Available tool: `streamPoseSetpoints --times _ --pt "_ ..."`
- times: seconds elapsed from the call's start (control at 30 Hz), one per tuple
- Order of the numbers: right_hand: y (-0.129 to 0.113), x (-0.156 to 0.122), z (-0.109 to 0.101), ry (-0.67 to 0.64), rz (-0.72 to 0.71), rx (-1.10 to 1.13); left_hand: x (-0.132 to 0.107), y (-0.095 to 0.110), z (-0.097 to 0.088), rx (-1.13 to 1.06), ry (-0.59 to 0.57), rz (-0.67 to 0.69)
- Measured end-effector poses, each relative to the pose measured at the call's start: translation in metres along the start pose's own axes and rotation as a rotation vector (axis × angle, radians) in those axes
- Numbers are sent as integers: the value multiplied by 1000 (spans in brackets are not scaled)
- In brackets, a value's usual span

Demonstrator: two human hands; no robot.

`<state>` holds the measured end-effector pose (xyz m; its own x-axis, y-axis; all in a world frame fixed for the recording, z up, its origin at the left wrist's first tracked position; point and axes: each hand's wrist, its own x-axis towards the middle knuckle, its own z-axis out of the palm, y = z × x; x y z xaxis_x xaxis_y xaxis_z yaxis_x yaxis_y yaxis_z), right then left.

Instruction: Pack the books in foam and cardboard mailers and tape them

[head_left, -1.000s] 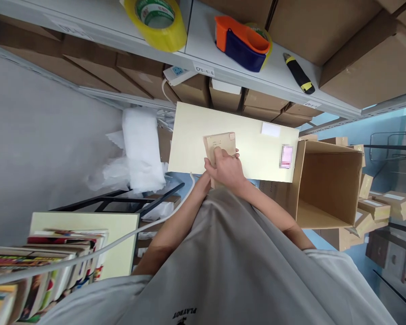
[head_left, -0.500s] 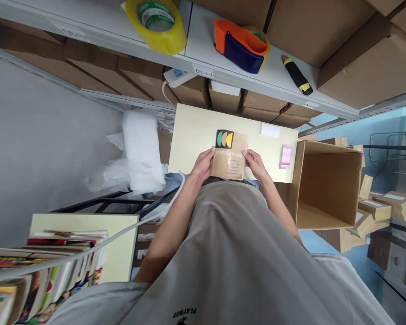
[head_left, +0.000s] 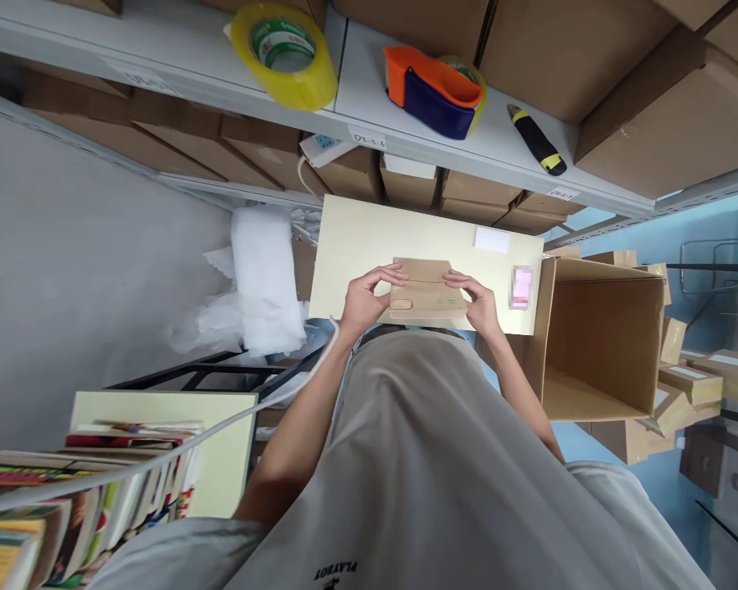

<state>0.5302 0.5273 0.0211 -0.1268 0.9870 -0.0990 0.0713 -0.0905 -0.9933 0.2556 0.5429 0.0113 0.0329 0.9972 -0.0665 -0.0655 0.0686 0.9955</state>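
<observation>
A small tan paperback book (head_left: 427, 291) is held low over the near edge of the pale tabletop (head_left: 357, 238). Its plain side faces up, with a dotted line across it and a small outlined box at the lower left. My left hand (head_left: 366, 300) grips the left edge, fingers on top and thumb at the side. On the opposite edge my right hand (head_left: 478, 300) holds the book the same way. A white slip (head_left: 492, 238) and a blurred pink item (head_left: 521, 287) lie on the tabletop to the right.
On the shelf above are yellow tape (head_left: 286, 57), an orange and blue tape dispenser (head_left: 434, 92) and a utility knife (head_left: 536, 139). An open carton (head_left: 599, 340) stands at right. White wrap (head_left: 266, 279) and a row of books (head_left: 116, 492) are at left, with a cable (head_left: 221, 426) crossing.
The book has been turned over: its printed cover with coloured half-circles faced up before, and its plain side does now. Both hands have shifted their fingers onto its top. The view has moved slightly.
</observation>
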Motion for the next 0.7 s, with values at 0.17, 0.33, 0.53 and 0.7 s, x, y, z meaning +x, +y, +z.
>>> streamPoseSetpoints --times 0.17,0.33,0.53,0.7 --pt "-8 -8 -4 69 44 -45 -4 6 -2 1 -11 -101" --pt "-10 -1 -8 134 139 -24 -4 6 -3 11 -10 -134" --pt "-16 4 -25 64 185 -18 -1 14 -6 67 -64 -122" --pt "-17 8 -26 -32 272 94 4 11 -4 46 -30 -213"
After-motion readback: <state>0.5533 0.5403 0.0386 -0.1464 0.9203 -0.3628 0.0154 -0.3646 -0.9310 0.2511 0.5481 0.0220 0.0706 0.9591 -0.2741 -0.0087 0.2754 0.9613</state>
